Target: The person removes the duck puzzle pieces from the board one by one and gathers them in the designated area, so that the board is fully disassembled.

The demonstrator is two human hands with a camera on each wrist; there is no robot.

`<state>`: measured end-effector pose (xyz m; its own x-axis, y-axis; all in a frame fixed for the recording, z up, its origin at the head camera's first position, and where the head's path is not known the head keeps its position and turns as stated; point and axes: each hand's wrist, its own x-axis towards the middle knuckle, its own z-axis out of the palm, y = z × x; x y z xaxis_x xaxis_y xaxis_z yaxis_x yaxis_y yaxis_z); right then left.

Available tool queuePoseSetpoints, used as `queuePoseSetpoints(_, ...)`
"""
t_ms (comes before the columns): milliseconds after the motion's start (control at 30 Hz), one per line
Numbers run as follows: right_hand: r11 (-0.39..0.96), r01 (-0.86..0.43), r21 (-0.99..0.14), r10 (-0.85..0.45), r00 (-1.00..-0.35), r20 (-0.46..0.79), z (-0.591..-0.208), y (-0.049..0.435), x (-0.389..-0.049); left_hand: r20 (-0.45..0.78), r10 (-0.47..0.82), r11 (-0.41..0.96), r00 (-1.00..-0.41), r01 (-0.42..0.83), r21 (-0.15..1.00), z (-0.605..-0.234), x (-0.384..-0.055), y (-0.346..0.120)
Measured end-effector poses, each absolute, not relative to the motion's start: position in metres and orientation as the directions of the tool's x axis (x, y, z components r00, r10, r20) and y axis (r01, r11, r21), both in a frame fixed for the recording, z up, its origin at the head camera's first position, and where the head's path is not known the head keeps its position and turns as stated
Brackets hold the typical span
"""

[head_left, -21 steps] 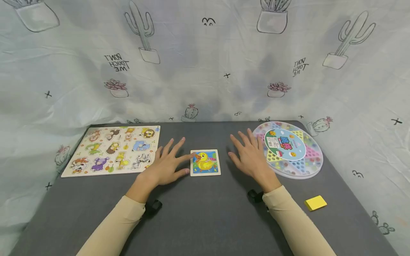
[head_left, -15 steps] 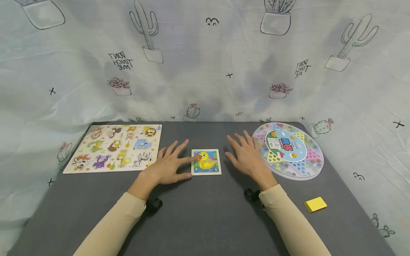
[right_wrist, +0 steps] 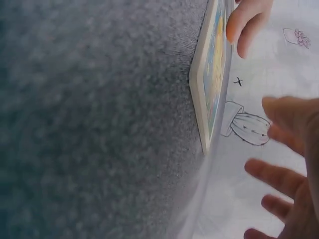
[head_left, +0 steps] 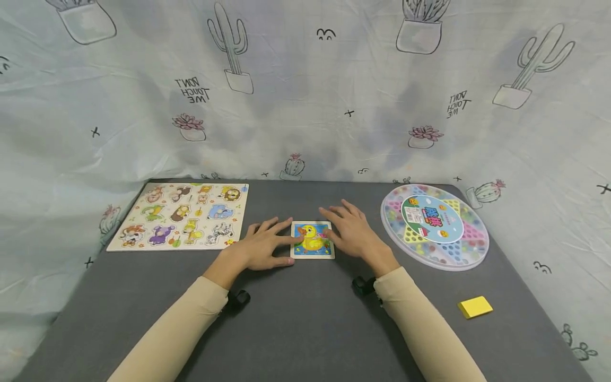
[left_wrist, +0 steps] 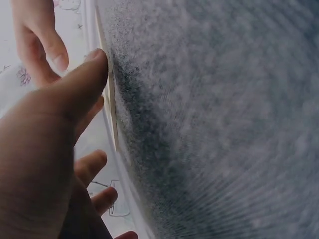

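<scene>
I have both hands in at the duck puzzle (head_left: 312,245), which lies flat on the grey table (head_left: 305,323) in front of the person, between the two hands. The left hand (head_left: 262,248) has its fingers spread, the index finger reaching over the picture's left side and the thumb near the lower left corner; it has hold of nothing, and I cannot tell from the left wrist view whether the thumb actually touches the rim. The right hand (head_left: 355,236) is also spread, gently bent and without anything in its grasp; its thumb overlaps the picture's right side from above, while the right wrist view shows the fingers raised off the table.

I judge the step to be settling both hands on the puzzle. To do it well, I would bring them in evenly, since a push from one side alone could slide so thin a board. I would want the thumbs low against the pale frame and the fingertips on the far edge, pressing the frame rather than the picture, in case there are loose pieces. The animal board (head_left: 147,228) sits close by the left fingers, so I would keep that wrist from sweeping outwards
</scene>
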<state>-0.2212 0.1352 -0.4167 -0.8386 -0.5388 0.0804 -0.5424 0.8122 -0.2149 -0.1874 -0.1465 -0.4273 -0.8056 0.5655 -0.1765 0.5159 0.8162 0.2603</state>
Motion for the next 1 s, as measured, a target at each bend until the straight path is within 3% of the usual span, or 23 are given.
queuePoseSetpoints(267, 0.756, -0.624, -0.198, -0.637, -0.771, -0.003, -0.417, 0.126, -0.226, -0.205, 0.567, 0.814, -0.798, 0.505, 0.288, -0.430, -0.191, -0.147)
queuePoseSetpoints(1000, 0.660, -0.687, -0.305, -0.741, -0.663, -0.108, -0.420, 0.105, -0.252, -0.321, 0.563, 0.819, -0.762, 0.464, 0.337, -0.426, -0.202, -0.148)
